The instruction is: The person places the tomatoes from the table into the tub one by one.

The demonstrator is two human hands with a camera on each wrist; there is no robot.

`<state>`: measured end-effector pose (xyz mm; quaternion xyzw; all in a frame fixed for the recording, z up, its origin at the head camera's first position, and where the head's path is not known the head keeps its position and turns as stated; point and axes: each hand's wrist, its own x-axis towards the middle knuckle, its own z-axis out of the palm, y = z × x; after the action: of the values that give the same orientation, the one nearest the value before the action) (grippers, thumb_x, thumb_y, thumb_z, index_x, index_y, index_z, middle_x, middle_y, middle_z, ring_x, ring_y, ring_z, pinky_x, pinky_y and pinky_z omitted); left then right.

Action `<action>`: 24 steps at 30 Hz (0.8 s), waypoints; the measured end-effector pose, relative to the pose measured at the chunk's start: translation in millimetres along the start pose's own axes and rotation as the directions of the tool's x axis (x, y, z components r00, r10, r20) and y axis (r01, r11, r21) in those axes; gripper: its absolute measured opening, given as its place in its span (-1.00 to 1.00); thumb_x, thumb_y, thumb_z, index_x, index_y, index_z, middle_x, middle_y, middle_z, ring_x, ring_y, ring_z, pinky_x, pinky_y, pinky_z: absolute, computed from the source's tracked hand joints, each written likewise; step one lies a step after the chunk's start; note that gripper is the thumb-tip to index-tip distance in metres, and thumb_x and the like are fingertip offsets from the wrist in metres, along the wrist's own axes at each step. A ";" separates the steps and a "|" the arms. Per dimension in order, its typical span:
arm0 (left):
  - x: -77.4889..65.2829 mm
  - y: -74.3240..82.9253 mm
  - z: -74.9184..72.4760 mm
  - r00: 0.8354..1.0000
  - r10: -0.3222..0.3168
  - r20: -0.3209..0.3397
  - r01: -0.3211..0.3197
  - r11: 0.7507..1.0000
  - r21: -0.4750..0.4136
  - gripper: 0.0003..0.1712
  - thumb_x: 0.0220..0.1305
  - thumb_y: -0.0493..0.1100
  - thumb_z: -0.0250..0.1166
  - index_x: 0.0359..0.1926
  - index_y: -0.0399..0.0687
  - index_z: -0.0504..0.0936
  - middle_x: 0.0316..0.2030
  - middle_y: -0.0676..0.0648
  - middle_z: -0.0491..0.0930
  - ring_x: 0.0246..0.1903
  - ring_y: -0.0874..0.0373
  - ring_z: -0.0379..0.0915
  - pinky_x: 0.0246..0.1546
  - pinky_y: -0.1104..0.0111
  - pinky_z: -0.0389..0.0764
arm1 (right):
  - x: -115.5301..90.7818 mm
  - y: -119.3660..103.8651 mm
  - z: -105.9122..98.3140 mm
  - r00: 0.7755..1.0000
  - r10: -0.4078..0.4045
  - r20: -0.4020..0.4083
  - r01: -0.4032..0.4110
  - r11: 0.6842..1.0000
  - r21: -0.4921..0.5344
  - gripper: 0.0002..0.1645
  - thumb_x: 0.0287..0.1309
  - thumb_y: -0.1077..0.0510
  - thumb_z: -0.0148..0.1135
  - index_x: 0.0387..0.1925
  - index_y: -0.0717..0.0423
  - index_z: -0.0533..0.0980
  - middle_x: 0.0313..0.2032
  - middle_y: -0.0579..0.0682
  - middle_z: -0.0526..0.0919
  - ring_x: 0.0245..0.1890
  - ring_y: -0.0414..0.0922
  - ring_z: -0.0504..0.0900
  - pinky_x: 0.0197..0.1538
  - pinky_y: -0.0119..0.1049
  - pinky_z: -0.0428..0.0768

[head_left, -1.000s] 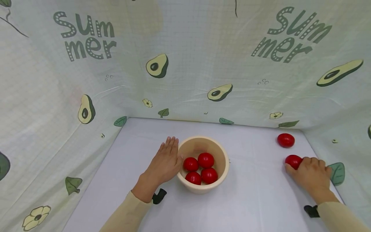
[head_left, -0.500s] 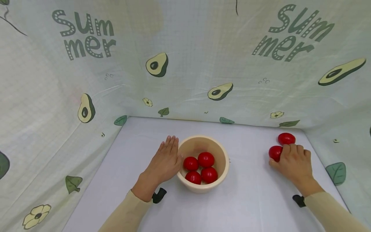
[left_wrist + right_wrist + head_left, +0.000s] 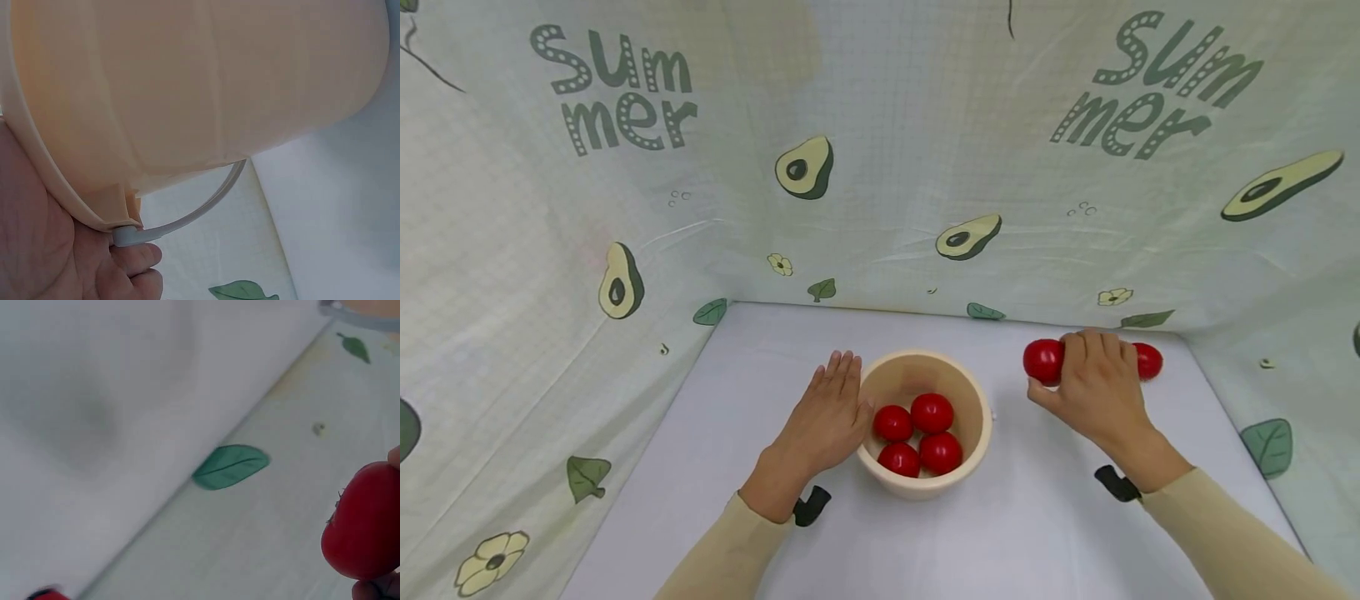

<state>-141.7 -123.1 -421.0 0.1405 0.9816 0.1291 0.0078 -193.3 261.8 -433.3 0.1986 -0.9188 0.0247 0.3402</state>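
Observation:
My right hand [image 3: 1093, 387] grips a red tomato [image 3: 1043, 361] between thumb and fingers, to the right of the bucket. In the right wrist view the held tomato [image 3: 365, 522] shows a small dried stem, with fingertips at its edge. A cream plastic bucket [image 3: 922, 364] stands mid-table with several tomatoes [image 3: 932, 412] inside. My left hand [image 3: 826, 417] lies with straight fingers against the bucket's left rim. In the left wrist view, the palm and fingers [image 3: 134, 275] rest at the rim of the bucket [image 3: 175, 81], beside its grey handle [image 3: 200, 209].
Another tomato [image 3: 1148, 361] lies on the white table [image 3: 1000, 533] at the far right, partly behind my right hand. A cloth [image 3: 880, 167] printed with avocados and leaves hangs at the back and sides of the table.
My right hand has carried the tomato from the table's right side leftward and farther back, passing the other tomato. My left hand and the bucket have stayed in place.

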 end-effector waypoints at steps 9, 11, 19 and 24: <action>-1.1 -0.2 0.4 1.000 0.000 -0.006 0.000 1.000 0.005 -0.17 0.64 0.13 -0.07 0.64 -0.34 0.09 0.64 -0.29 0.07 0.68 -0.17 -0.17 0.67 -0.03 -0.04 | 37.2 -76.1 -25.8 0.983 -0.179 -0.049 0.185 0.969 0.166 -0.18 -0.07 -0.27 0.37 -0.07 0.37 0.48 -0.20 0.28 0.58 -0.16 0.22 0.52 -0.17 0.10 0.49; -1.4 0.0 0.2 1.000 0.001 -0.007 -0.001 1.000 0.004 -0.18 0.64 0.13 -0.08 0.64 -0.34 0.09 0.64 -0.29 0.07 0.68 -0.17 -0.17 0.67 -0.02 -0.04 | 38.4 -89.5 -26.0 0.977 -0.212 -0.037 0.215 0.958 0.188 -0.25 -0.04 -0.26 0.31 -0.10 0.34 0.49 -0.22 0.23 0.59 -0.18 0.18 0.52 -0.18 0.05 0.50; -1.4 0.6 0.1 1.000 0.005 -0.005 -0.005 1.000 0.005 -0.18 0.64 0.12 -0.08 0.63 -0.35 0.09 0.64 -0.30 0.09 0.67 -0.19 -0.15 0.67 -0.03 -0.04 | 29.9 -114.4 -16.1 0.957 -0.283 0.059 0.263 0.938 0.224 -0.29 -0.06 -0.28 0.36 -0.16 0.26 0.53 -0.20 0.15 0.62 -0.14 0.10 0.55 -0.11 -0.02 0.52; -1.1 0.7 0.3 1.000 0.005 -0.008 -0.005 1.000 0.002 -0.18 0.64 0.12 -0.08 0.63 -0.35 0.10 0.63 -0.30 0.10 0.67 -0.19 -0.14 0.67 -0.03 -0.03 | 25.4 -117.2 -12.6 0.954 -0.287 0.092 0.263 0.941 0.212 -0.30 -0.06 -0.28 0.35 -0.15 0.25 0.53 -0.21 0.13 0.62 -0.13 0.09 0.55 -0.10 -0.03 0.52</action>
<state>-140.4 -122.6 -421.1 0.1427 0.9813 0.1289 0.0033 -158.4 147.4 -418.0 0.3589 -0.8940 0.0556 0.2624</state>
